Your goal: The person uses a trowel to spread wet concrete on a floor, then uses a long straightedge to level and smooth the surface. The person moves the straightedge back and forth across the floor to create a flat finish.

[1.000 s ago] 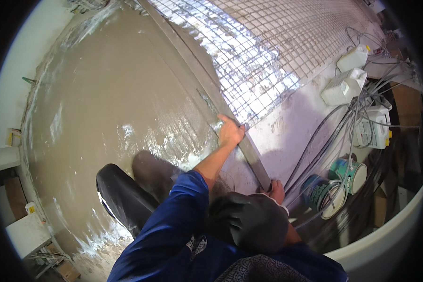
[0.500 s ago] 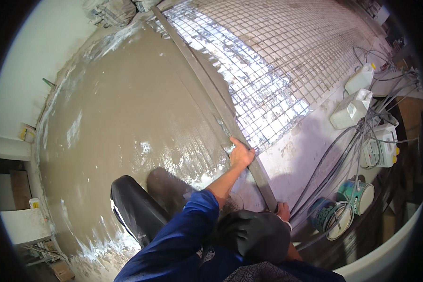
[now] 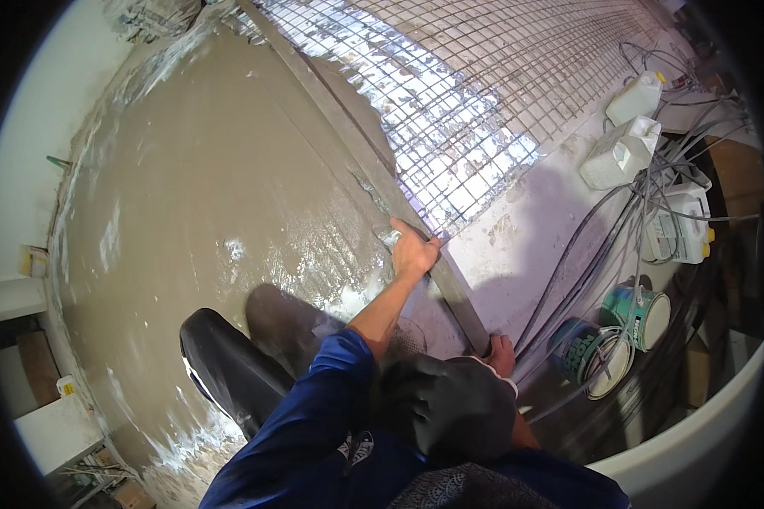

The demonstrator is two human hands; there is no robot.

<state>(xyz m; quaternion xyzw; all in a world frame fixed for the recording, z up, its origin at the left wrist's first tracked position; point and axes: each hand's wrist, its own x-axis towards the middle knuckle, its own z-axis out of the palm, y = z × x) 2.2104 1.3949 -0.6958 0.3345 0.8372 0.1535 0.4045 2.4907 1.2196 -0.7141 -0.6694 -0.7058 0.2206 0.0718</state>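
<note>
A long, straight, grey screed bar (image 3: 345, 127) runs slantwise from the far wall toward my knees, along the edge of smooth wet mortar (image 3: 187, 170). My left hand (image 3: 416, 253) is closed on it near its close end, thumb on the mortar side and fingers over the far edge. Beside my bent knee, my right hand (image 3: 501, 356) grips the near tip of the bar, its fingers partly hidden. A lump of wet mortar clings along the bar just beyond my left hand. Past the bar, steel mesh (image 3: 518, 51) lies over the floor, with a pale, wet-looking strip under it.
To the right are white jugs (image 3: 621, 154), tangled grey cables (image 3: 594, 246), a green bucket (image 3: 637, 314) and a dark blue bucket (image 3: 587, 352). Bags (image 3: 153, 17) lean by the far left wall. A white curved rim (image 3: 696, 433) borders the lower right.
My view has turned slightly, so most of the scene sits higher and farther left. Both hands keep their hold on the screed bar; any slide of the bar itself is small.
</note>
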